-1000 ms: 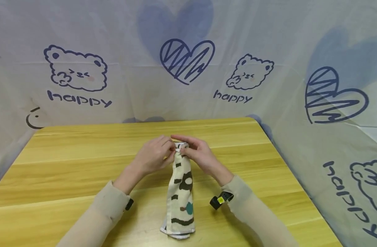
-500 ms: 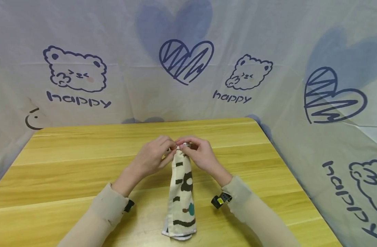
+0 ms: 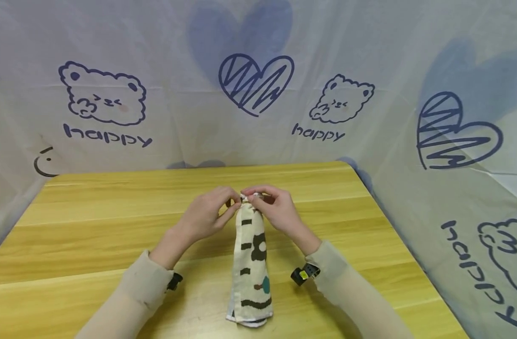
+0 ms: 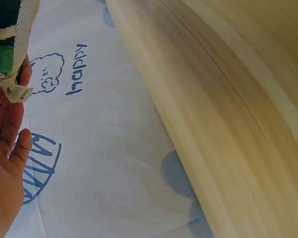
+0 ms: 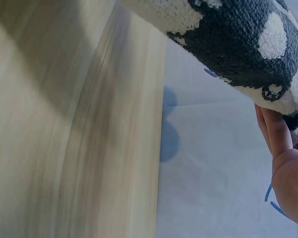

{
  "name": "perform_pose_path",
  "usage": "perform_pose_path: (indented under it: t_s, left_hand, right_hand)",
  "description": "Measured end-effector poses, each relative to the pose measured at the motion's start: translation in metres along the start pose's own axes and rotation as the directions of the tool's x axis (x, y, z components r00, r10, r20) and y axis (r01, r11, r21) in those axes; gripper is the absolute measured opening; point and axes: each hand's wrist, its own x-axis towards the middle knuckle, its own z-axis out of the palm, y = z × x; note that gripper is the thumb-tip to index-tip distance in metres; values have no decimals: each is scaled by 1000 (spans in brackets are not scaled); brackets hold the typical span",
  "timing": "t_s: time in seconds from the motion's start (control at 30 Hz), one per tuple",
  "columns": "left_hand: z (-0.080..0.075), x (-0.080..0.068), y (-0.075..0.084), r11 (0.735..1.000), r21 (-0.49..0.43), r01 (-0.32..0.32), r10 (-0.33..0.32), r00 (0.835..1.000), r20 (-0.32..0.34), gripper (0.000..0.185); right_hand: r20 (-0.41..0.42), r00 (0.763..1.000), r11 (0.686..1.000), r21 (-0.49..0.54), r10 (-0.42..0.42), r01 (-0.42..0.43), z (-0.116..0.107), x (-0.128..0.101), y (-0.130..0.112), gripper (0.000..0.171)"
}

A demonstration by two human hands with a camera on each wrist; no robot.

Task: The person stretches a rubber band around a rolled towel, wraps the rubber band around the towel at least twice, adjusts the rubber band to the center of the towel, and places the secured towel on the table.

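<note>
A folded cream towel (image 3: 251, 261) with dark stripes and a teal spot lies lengthwise on the wooden table (image 3: 93, 221). Its far end is raised off the table. My left hand (image 3: 207, 216) and right hand (image 3: 273, 209) pinch that far end together between fingertips and thumbs. In the left wrist view the towel's edge (image 4: 10, 44) with a small label shows beside my left hand (image 4: 5, 163). Close up in the right wrist view, the towel's dark patch (image 5: 243, 44) sits above my right hand's fingers (image 5: 275, 129).
A pale cloth backdrop (image 3: 258, 94) printed with bears, hearts and "happy" stands close behind the table and along its right side (image 3: 453, 197). Small wrist cameras (image 3: 305, 274) sit at both cuffs. Bare wood lies left and right of the towel.
The towel's near end has shifted slightly right and the strip now stands straighter. Both hands have tightened their pinch on the far end and lifted it a little.
</note>
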Motion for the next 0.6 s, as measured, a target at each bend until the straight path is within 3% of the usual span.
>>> perform_pose_path:
  t_s: [0.1,0.2,0.37,0.6]
  left_hand:
    - [1,0,0,1000,-16,23,-24,998,-50,13]
    - [2,1,0,1000,6,-5,5,996,-85,14]
    - [2,3,1,990,128,-65,81,989,-125,15]
    - [-1,6,3,960,268,-79,115,986,-121,13]
  right_hand:
    - [14,1000,1000,9,10,-10,2,-1,-1,22]
    - [-14,999,1000,6,30,-30,3,-2,-1,22]
    - [-79,995,998,15,65,-64,8,-4,-4,21]
    - [-142,982,990,87,122,-110,17,-1,-10,17]
